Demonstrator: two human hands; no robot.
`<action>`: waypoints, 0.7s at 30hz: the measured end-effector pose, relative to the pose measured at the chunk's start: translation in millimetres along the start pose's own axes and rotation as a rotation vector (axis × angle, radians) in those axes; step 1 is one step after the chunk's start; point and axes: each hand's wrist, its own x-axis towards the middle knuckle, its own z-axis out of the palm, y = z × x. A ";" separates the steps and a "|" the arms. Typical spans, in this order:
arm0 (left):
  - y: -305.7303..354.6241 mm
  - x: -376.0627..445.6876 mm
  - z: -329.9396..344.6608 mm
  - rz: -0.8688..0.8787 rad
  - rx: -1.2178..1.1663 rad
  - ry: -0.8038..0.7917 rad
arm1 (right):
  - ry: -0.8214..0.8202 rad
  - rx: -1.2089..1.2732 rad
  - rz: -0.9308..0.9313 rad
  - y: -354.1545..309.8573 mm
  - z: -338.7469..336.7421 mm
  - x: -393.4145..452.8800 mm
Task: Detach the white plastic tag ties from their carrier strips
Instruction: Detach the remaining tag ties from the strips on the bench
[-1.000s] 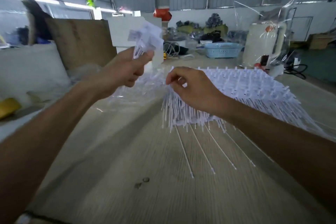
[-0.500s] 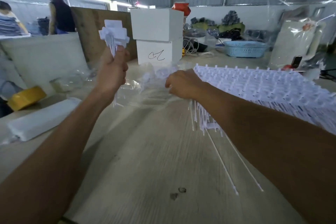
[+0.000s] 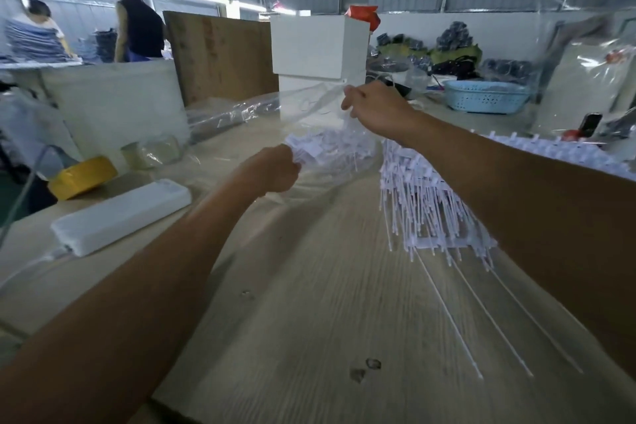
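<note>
Head view: left hand (image 3: 278,169) clenched around a bunch of detached tag ties (image 3: 309,148) at the mouth of a clear bag (image 3: 309,107), whose edge the right hand (image 3: 373,107) pinches up. Undetached ties on carrier strips (image 3: 430,203) lie just right. Risk: bag edge slips or sags, spilling loose ties across the table (image 3: 309,303).

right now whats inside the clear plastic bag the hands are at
Loose white plastic tag ties lie piled inside the clear plastic bag. The right hand lifts the bag's edge, and the left hand holds a bunch at its mouth. The pile's underside is hidden.
</note>
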 end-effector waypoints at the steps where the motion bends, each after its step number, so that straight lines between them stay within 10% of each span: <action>1: 5.8 6.6 -3.8 0.015 0.039 0.007 | 0.006 0.000 -0.004 -0.8 -0.2 -1.0; 14: 16.5 102.6 -57.3 -0.220 -0.037 -0.397 | 0.036 -0.563 -0.193 48.6 -31.4 -3.1; 21: 20.7 113.1 -73.5 -0.176 0.015 -0.186 | -0.028 -0.399 -0.253 48.2 -30.3 -5.2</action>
